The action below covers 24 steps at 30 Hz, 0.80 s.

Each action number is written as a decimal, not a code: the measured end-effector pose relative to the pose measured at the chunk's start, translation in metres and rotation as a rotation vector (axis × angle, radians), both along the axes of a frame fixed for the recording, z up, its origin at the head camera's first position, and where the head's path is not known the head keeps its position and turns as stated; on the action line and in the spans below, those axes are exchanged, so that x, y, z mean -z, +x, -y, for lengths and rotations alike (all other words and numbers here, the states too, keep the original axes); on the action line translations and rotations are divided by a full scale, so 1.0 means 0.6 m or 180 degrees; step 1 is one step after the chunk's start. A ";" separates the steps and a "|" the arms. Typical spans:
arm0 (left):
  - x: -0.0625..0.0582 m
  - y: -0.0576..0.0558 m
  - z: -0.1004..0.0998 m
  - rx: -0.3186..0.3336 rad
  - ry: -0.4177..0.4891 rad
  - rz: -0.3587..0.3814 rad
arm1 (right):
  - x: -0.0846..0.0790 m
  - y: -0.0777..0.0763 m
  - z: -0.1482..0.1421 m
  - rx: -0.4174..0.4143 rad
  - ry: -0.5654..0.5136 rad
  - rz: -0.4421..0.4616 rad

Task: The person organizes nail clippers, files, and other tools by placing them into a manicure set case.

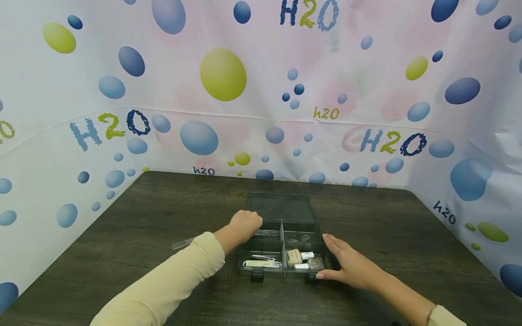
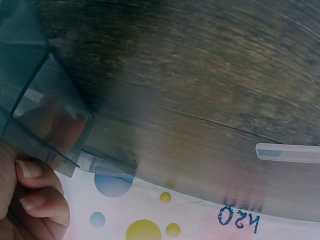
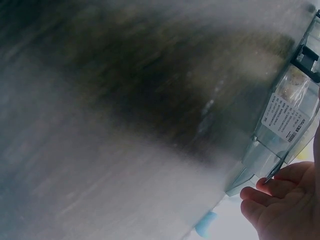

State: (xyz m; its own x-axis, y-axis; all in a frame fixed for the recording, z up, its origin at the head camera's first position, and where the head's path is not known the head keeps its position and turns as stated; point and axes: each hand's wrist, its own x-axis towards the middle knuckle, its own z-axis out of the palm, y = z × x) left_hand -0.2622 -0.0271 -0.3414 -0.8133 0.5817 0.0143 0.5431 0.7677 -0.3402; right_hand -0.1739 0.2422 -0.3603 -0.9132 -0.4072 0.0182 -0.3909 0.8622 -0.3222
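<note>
A clear grey plastic organizer box (image 1: pixel 284 270) lies on the table with its lid (image 1: pixel 281 208) folded back. My left hand (image 1: pixel 244 225) reaches over the box's left wall, fingers curled, at the end of a clear strip (image 1: pixel 268 232) in the back left compartment. It seems to pinch that strip; the fingertips are hidden from the head view. The front left compartment holds nail clippers (image 1: pixel 261 264). Nail polish bottles (image 1: pixel 293 257) lie in the front right one. With thumb and fingers spread, my right hand (image 1: pixel 352 267) rests against the box's right side.
Another clear plastic strip (image 1: pixel 183 243) lies on the dark wooden table (image 1: pixel 183 199) left of the box. Two dark latches stick out from the box's front edge, including the left latch (image 1: pixel 257 274). A patterned curtain (image 1: pixel 261 90) encloses the table's back and sides.
</note>
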 end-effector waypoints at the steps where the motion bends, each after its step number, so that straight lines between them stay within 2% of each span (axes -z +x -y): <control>1: 0.001 0.000 0.000 -0.0014 -0.0006 -0.0012 | 0.000 0.000 0.000 0.0001 -0.0005 0.0005; 5: 0.001 0.002 0.001 -0.0040 0.0008 -0.0004 | -0.002 0.000 0.001 -0.0010 -0.0015 0.0013; 8: 0.000 0.002 0.006 -0.0041 0.0145 0.0008 | -0.003 0.000 0.000 -0.0014 -0.0019 0.0018; 11: -0.001 0.002 0.015 0.0016 0.0532 -0.0001 | -0.003 0.000 0.000 -0.0005 -0.0015 0.0023; 17: -0.005 0.008 0.042 0.0280 0.1537 -0.0120 | -0.001 -0.001 -0.002 0.0009 0.0001 0.0007; 20: -0.005 0.012 0.058 0.0356 0.1847 -0.0314 | -0.001 -0.001 -0.002 0.0012 0.0004 -0.0002; 24: -0.001 0.016 0.081 0.0382 0.2123 -0.0544 | -0.001 0.001 -0.001 0.0009 -0.0001 0.0007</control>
State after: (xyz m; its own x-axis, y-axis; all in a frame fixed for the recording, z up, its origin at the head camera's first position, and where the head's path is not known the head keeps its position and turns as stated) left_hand -0.2523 -0.0757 -0.3406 -0.6984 0.4900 0.5217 0.6181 0.7804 0.0945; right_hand -0.1735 0.2430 -0.3595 -0.9143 -0.4046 0.0162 -0.3877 0.8632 -0.3234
